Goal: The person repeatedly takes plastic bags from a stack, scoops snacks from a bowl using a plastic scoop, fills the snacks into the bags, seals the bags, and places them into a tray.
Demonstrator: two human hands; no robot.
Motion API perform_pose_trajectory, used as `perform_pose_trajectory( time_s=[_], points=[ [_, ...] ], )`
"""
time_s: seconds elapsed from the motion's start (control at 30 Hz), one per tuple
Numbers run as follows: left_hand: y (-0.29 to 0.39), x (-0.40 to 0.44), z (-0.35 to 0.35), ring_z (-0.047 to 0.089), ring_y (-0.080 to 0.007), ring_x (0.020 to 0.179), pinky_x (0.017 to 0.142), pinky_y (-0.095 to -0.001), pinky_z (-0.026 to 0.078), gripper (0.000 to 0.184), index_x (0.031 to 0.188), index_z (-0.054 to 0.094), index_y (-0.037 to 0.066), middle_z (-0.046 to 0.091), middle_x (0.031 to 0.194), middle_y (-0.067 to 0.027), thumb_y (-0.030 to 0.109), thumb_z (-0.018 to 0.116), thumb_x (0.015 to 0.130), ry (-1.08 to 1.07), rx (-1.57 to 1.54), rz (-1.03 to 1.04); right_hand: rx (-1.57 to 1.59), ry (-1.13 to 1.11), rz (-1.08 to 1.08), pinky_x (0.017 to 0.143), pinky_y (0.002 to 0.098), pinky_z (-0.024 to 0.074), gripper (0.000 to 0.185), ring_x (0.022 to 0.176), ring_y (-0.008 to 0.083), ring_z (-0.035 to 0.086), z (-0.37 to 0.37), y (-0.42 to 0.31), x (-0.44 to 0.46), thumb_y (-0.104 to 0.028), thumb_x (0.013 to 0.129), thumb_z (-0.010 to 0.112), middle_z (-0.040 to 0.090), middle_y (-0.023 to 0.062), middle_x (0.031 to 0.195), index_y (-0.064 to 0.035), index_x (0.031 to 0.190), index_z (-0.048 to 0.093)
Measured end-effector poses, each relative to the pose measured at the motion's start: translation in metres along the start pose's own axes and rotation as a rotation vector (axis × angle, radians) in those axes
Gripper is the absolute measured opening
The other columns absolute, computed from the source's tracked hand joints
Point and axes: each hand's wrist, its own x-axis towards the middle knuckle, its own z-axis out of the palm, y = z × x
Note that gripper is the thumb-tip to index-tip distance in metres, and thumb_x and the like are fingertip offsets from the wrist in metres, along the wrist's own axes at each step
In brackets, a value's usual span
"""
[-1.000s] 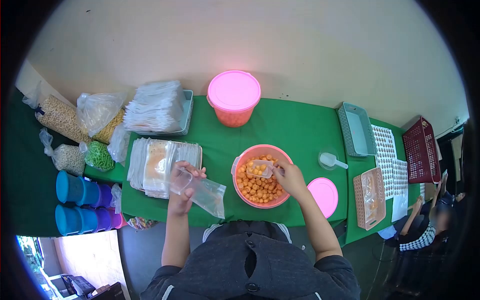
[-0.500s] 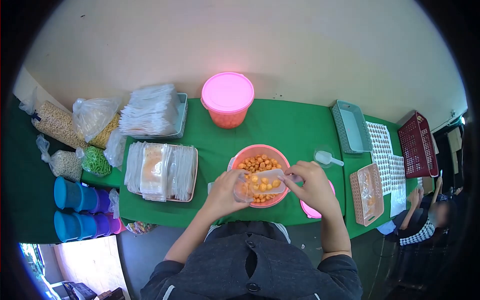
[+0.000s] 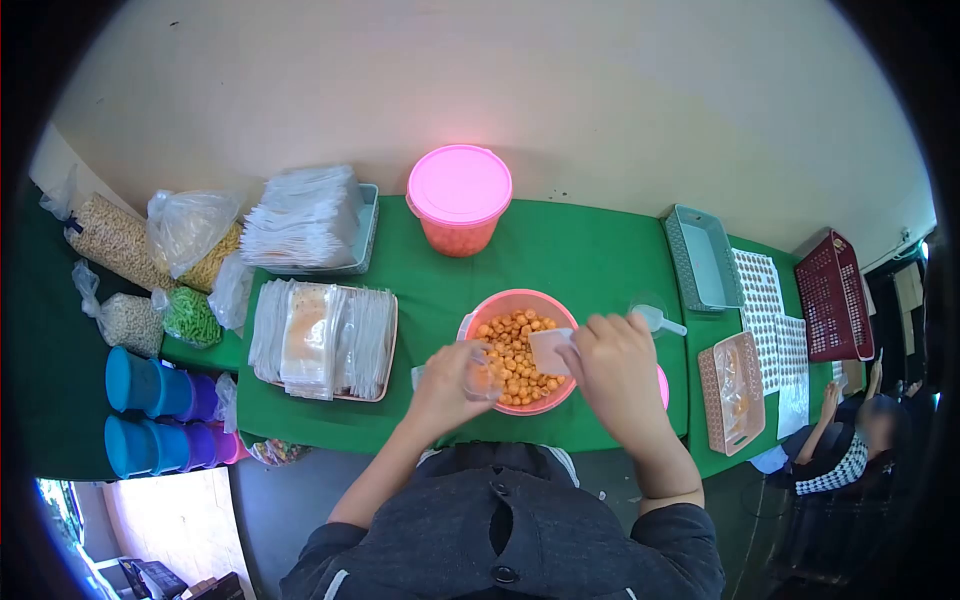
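So the scoop (image 3: 551, 350) is over the right side of the pink tub (image 3: 522, 295), tipped up on edge above the orange snack balls (image 3: 512, 350). Right hand (image 3: 615, 365) has its fingers wrapped snugly round the handle end, thumb pressed near the back of the blade, no real gap in the grip. Left hand (image 3: 450, 385) is at the tub's near left side, fingers curled partway round a clear cup (image 3: 483, 379), with a bit of clear plastic (image 3: 417, 377) poking out on its left. Can't honestly tell if the scoop has anything in it, the angle hides the inside.

Handling-wise, I'd guess the scoop is light, stiffish thin plastic, maybe a little slick if the snacks leave oil on it. Handle's the spot to hold, thumb up by the blade for tilt control. Cup looks like thin stuff that'd dent, so go easy, round the sides. The balls are probably light, crisp and rolly, so they'd crack if squashed.
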Motion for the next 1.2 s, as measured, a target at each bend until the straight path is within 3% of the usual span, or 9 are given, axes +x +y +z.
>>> perform_pose_trajectory(
  time_s=[0.27, 0.43, 0.57, 0.63, 0.73, 0.93, 1.07, 1.13, 1.2],
  points=[
    [-0.019, -0.006, -0.033, 0.061, -0.0221, 0.097, 0.087, -0.0354, 0.049, 0.058, 0.117, 0.055, 0.004, 0.06, 0.104, -0.0096, 0.014, 0.083, 0.067, 0.199, -0.021, -0.212, 0.269, -0.23, 0.052, 0.076, 0.0417, 0.0466, 0.025, 0.067, 0.0296, 0.064, 0.191, 0.059, -0.005, -0.026, 0.07, 0.08, 0.066, 0.0128, 0.066, -0.0026, 0.068, 0.069],
    [-0.021, -0.007, -0.033, 0.061, -0.0214, 0.096, 0.086, -0.0354, 0.049, 0.058, 0.117, 0.055, 0.005, 0.061, 0.101, -0.0092, 0.014, 0.083, 0.067, 0.199, -0.016, -0.24, 0.611, -0.26, 0.179, 0.079, 0.0419, 0.048, 0.022, 0.069, 0.0282, 0.066, 0.204, 0.051, -0.015, -0.025, 0.071, 0.079, 0.069, 0.0117, 0.07, -0.0044, 0.074, 0.073],
    [-0.02, -0.006, -0.031, 0.06, -0.021, 0.095, 0.086, -0.0353, 0.049, 0.058, 0.117, 0.055, 0.005, 0.061, 0.1, -0.0092, 0.014, 0.083, 0.067, 0.175, -0.035, -0.24, 0.608, -0.251, 0.197, 0.076, 0.0399, 0.0494, 0.021, 0.068, 0.0273, 0.066, 0.184, 0.053, -0.012, -0.023, 0.073, 0.079, 0.07, 0.0134, 0.073, -0.0036, 0.079, 0.074],
    [-0.022, -0.005, -0.03, 0.06, -0.0208, 0.095, 0.086, -0.0352, 0.049, 0.058, 0.117, 0.055, 0.005, 0.061, 0.099, -0.0092, 0.014, 0.083, 0.067, 0.175, -0.033, -0.225, 0.794, -0.35, 0.415, 0.072, 0.0376, 0.0507, 0.021, 0.067, 0.0269, 0.066, 0.176, 0.053, -0.011, -0.021, 0.074, 0.079, 0.069, 0.0158, 0.075, -0.0015, 0.081, 0.074],
    [-0.022, -0.004, -0.03, 0.061, -0.0207, 0.095, 0.085, -0.0349, 0.049, 0.058, 0.117, 0.055, 0.005, 0.061, 0.099, -0.0093, 0.014, 0.083, 0.068, 0.168, -0.039, -0.216, 0.948, -0.38, 0.469, 0.069, 0.0357, 0.0515, 0.019, 0.067, 0.0266, 0.065, 0.172, 0.054, -0.011, -0.018, 0.074, 0.078, 0.068, 0.0174, 0.075, -0.0001, 0.08, 0.074],
    [-0.023, -0.006, -0.029, 0.061, -0.0203, 0.095, 0.085, -0.0344, 0.05, 0.057, 0.117, 0.055, 0.005, 0.061, 0.1, -0.0086, 0.015, 0.083, 0.068, 0.189, -0.039, -0.238, 0.393, -0.148, 0.162, 0.071, 0.0414, 0.0495, 0.024, 0.068, 0.0305, 0.065, 0.187, 0.053, -0.014, -0.025, 0.074, 0.079, 0.068, 0.0154, 0.073, -0.0021, 0.075, 0.072],
    [-0.02, -0.005, -0.029, 0.062, -0.0255, 0.095, 0.085, -0.0376, 0.05, 0.057, 0.117, 0.056, 0.007, 0.061, 0.1, -0.0109, 0.018, 0.081, 0.068, 0.176, -0.055, -0.254, 0.417, -0.111, 0.159, 0.074, 0.0431, 0.0481, 0.026, 0.067, 0.032, 0.064, 0.208, 0.036, -0.014, -0.028, 0.073, 0.078, 0.068, 0.0146, 0.072, -0.0037, 0.072, 0.071],
    [-0.02, -0.006, -0.028, 0.062, -0.0256, 0.096, 0.086, -0.0377, 0.05, 0.056, 0.117, 0.056, 0.007, 0.061, 0.1, -0.0109, 0.018, 0.081, 0.068, 0.167, -0.055, -0.264, 0.575, -0.225, 0.219, 0.085, 0.0419, 0.0439, 0.024, 0.071, 0.0265, 0.065, 0.215, 0.028, -0.015, -0.028, 0.076, 0.077, 0.07, 0.0102, 0.074, -0.0041, 0.075, 0.073],
    [-0.023, -0.006, -0.027, 0.062, -0.0257, 0.096, 0.087, -0.0379, 0.05, 0.056, 0.117, 0.056, 0.007, 0.061, 0.1, -0.0107, 0.018, 0.081, 0.068, 0.173, -0.06, -0.238, 0.594, -0.192, 0.232, 0.081, 0.0421, 0.0462, 0.024, 0.069, 0.029, 0.065, 0.215, 0.031, -0.016, -0.027, 0.076, 0.077, 0.069, 0.0124, 0.073, -0.0035, 0.076, 0.073]
  ],
)
